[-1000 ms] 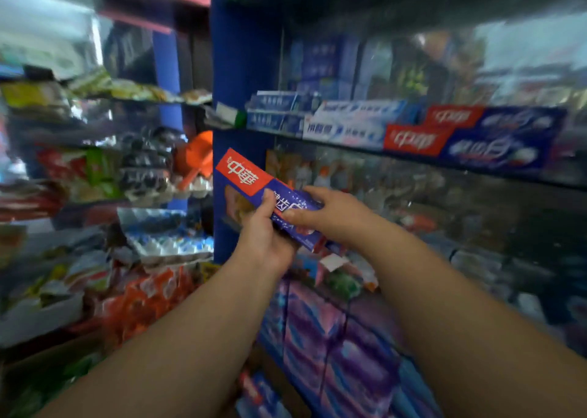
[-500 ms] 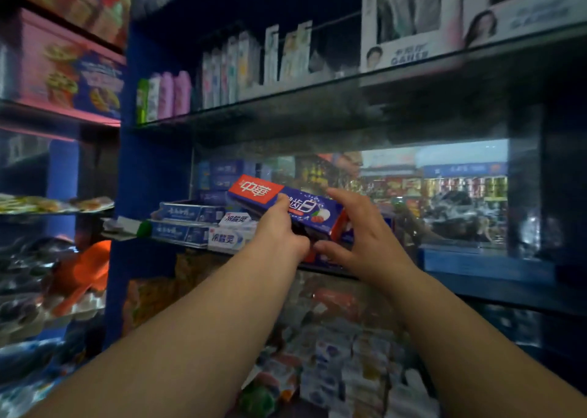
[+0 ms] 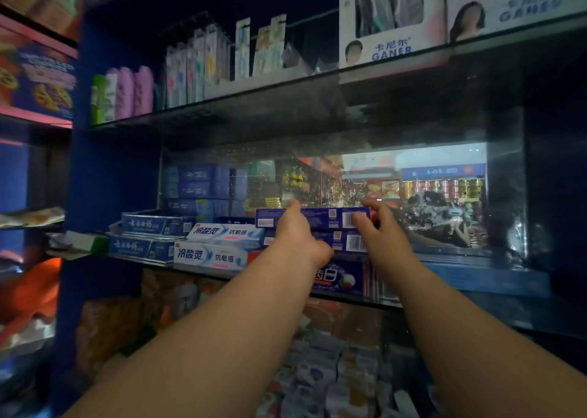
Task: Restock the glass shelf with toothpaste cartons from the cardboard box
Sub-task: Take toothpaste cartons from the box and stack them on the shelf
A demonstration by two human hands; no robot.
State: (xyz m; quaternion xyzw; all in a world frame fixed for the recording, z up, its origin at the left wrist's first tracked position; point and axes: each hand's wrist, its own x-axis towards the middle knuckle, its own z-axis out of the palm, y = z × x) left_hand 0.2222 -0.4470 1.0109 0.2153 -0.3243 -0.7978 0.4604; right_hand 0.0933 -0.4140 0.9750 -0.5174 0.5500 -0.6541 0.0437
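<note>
Head view is showing the left hand (image 3: 298, 233) and right hand (image 3: 382, 232) gripping a carton (image 3: 320, 217) at centre frame, fingers curling round it. It is lying atop a stack (image 3: 349, 243) on the shelf (image 3: 460, 274).

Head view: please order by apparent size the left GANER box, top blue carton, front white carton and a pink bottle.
1. left GANER box
2. top blue carton and front white carton: alike, unranked
3. pink bottle
</note>
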